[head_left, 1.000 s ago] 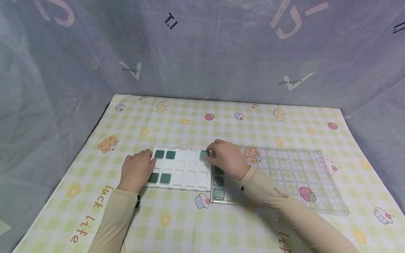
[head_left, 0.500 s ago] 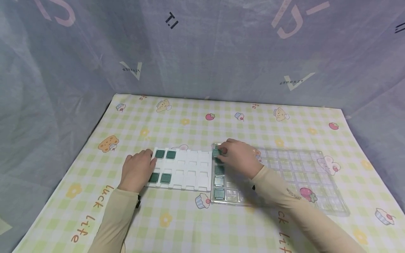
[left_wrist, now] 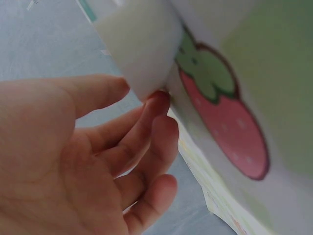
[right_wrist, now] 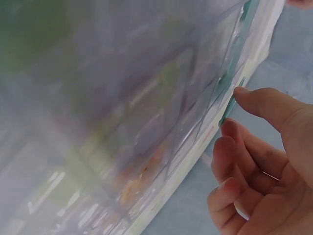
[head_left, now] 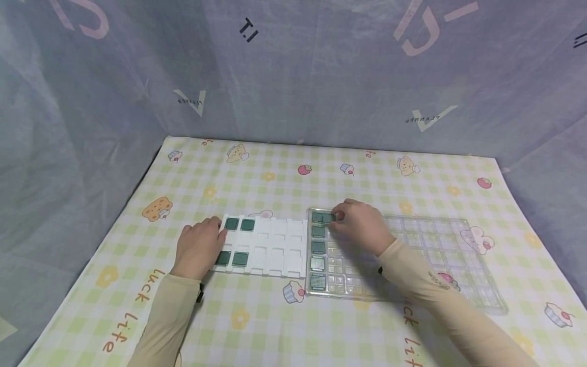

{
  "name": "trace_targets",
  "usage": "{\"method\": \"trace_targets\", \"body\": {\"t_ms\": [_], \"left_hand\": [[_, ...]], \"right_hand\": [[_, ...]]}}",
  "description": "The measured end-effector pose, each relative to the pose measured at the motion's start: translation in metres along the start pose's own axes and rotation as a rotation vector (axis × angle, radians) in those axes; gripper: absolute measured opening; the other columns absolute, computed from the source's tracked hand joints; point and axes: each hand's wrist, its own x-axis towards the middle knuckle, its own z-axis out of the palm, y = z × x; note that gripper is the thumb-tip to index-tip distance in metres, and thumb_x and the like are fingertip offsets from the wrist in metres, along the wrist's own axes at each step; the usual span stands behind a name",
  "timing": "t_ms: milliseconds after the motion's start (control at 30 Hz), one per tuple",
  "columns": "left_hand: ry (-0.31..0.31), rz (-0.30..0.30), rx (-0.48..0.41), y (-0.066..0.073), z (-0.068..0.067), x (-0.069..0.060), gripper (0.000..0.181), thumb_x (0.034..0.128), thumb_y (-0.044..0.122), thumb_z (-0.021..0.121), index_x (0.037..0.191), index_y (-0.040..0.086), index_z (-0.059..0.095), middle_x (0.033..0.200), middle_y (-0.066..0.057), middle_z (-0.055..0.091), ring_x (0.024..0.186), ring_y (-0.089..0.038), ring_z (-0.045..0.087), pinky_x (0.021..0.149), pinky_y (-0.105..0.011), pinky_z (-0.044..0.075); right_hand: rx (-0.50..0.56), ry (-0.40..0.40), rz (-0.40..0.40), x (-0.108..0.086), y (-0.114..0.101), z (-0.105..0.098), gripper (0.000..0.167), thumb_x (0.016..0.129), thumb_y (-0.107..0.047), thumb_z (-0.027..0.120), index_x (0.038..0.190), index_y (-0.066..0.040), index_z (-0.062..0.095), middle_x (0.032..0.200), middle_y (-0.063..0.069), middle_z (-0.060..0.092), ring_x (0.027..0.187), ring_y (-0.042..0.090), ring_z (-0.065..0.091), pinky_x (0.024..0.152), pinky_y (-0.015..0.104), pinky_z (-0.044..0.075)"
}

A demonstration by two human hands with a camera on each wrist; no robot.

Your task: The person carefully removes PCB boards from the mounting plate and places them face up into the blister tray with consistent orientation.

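My left hand (head_left: 198, 248) grips the left end of a white tray (head_left: 262, 237), thumb on one side and fingertips on the other in the left wrist view. Several green square circuit chips (head_left: 240, 259) lie in this tray's left pockets. Between thumb and fingertips of my right hand (head_left: 361, 227) is another green chip (head_left: 328, 218), over the top of the second column of a clear compartment tray (head_left: 415, 256). The right wrist view shows that chip edge-on; whether it touches the tray I cannot tell. Green chips (head_left: 318, 263) fill the clear tray's leftmost column.
Both trays lie side by side on a green checked tablecloth (head_left: 238, 339), nearly touching. A grey-blue fabric backdrop (head_left: 312, 76) rises behind and beside the table. My right forearm (head_left: 454, 311) crosses over part of the clear tray.
My right hand has carried a chip from the white tray's top right pocket rightward, past the clear tray's first column to its second. The left hand stays put.
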Motion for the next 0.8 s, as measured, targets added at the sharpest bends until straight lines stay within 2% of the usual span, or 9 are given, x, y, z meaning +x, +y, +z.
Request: {"method": "trace_targets", "body": {"t_ms": [300, 800], "left_hand": [[0.003, 0.004, -0.001, -0.0005, -0.0002, -0.0006, 0.034, 0.1035, 0.022, 0.057, 0.124, -0.005, 0.063, 0.112, -0.021, 0.072, 0.100, -0.039, 0.068, 0.085, -0.051, 0.045], [-0.002, -0.001, 0.007, -0.0005, -0.0002, 0.0001, 0.035, 0.1036, 0.023, 0.057, 0.124, -0.005, 0.063, 0.113, -0.021, 0.071, 0.101, -0.039, 0.068, 0.088, -0.053, 0.045]], "right_hand": [[-0.017, 0.007, 0.000, 0.0002, 0.0098, 0.0010, 0.026, 0.085, -0.024, 0.080, 0.107, -0.011, 0.079, 0.091, 0.001, 0.072, 0.077, 0.017, 0.068, 0.069, 0.039, 0.058], [-0.018, -0.012, -0.001, -0.0013, 0.0089, -0.0004, 0.026, 0.086, -0.020, 0.081, 0.110, -0.009, 0.078, 0.093, 0.002, 0.072, 0.074, 0.015, 0.065, 0.067, 0.037, 0.057]]}}
